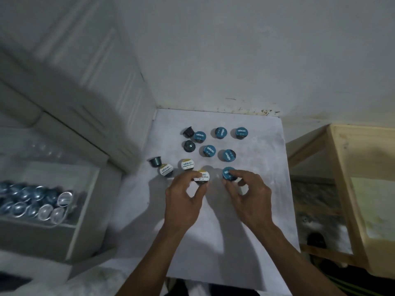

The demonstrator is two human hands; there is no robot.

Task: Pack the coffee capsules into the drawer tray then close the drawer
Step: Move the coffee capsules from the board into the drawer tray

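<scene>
Your left hand (pixel 185 190) pinches a white-lidded capsule (pixel 202 177), your right hand (pixel 245 189) a blue-lidded capsule (pixel 228 174); ten lie loose toward twelve o'clock, drawer tray (pixel 64 198) at nine part-filled, drawer open.

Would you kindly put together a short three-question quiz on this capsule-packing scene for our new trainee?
1. True or false: the left hand pinches a white-lidded capsule.
2. The capsule under the right hand has a lid of which colour? A) red B) teal C) white
3. On which side of the table does the open drawer tray sit?

Key: 1 true; 2 B; 3 the person's left.
</scene>
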